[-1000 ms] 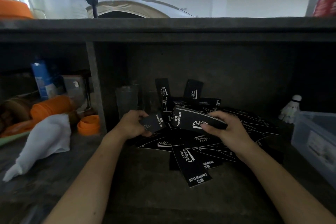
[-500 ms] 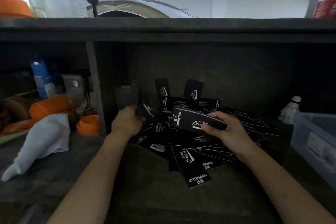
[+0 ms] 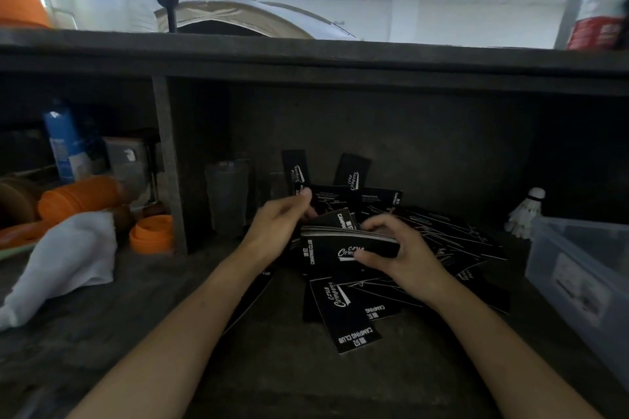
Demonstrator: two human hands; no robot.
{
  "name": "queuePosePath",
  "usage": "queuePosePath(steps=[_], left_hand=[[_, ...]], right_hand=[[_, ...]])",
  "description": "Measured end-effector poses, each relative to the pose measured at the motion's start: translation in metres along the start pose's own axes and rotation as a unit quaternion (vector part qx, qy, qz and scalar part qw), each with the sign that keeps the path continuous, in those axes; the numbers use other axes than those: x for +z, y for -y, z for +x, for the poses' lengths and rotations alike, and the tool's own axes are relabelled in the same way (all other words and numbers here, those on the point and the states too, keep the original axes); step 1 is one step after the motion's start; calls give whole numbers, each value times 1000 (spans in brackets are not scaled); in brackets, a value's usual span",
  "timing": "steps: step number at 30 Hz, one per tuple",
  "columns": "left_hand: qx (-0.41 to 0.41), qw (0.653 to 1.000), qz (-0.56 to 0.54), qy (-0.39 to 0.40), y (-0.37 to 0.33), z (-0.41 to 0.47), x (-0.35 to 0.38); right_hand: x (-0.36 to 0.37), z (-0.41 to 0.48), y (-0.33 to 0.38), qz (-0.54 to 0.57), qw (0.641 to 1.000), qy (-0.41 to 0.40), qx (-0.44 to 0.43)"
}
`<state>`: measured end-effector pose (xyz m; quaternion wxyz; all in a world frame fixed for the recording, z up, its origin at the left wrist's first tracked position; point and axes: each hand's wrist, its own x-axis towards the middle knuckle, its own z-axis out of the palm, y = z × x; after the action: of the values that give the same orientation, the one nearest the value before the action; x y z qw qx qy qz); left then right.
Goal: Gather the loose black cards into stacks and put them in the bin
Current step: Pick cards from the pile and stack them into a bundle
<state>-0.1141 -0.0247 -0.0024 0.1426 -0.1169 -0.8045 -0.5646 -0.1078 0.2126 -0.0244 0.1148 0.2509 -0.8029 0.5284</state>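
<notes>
Head view of card gathering. The right hand carries one stack of black cards just above the surface. Its grip is clamped on the stack's right end, with the thumb on the printed face and the fingers curled over the top edge. The left hand meets the stack's far left corner, thumb raised, and its grip is closed on what appears to be a single card set against the pile; its fingertips are hidden behind the cards. The loose black cards lie fanned and overlapping on the surface, beneath and to the right of both hands. Count: two hands, one held stack, one bin at the right edge, just beside the heap, and one shuttlecock just behind the bin. Two cards lean upright against the back wall. The flat ones overlap too much for an exact tally, though well over a dozen show. Handling, as judged: each card is thin and light, stiff enough to lie flat yet flexible, with a smooth face likely to slide. A stack held at one end may fan out or shed cards, so it is better taken across the short edges with both faces squeezed, then squared before it goes to the bin.
</notes>
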Motion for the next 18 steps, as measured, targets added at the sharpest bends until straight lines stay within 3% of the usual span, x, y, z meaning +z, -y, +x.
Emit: queuePosePath(steps=[4, 7, 9, 11, 13, 16, 18], left_hand=[[43, 990, 131, 2, 7, -3, 18], [84, 978, 151, -116, 6, 2, 25], [43, 982, 116, -144, 7, 6, 23], [-25, 998, 11, -52, 6, 2, 24], [-58, 992, -105, 42, 0, -3, 27], [-53, 975, -216, 16, -6, 1, 24], [-18, 993, -115, -29, 1, 5, 18]], right_hand=[[3, -1, 0, 2, 1000, 18, -3], [4, 1, 1, -11, 1000, -2, -13], [4, 1, 1, -13, 1000, -13, -8], [5, -1, 1, 8, 1000, 6, -1], [5, -1, 3, 13, 1000, 20, -1], [-3, 4, 5, 10, 996, -89, -19], [-13, 6, 4, 71, 971, -226, -12]])
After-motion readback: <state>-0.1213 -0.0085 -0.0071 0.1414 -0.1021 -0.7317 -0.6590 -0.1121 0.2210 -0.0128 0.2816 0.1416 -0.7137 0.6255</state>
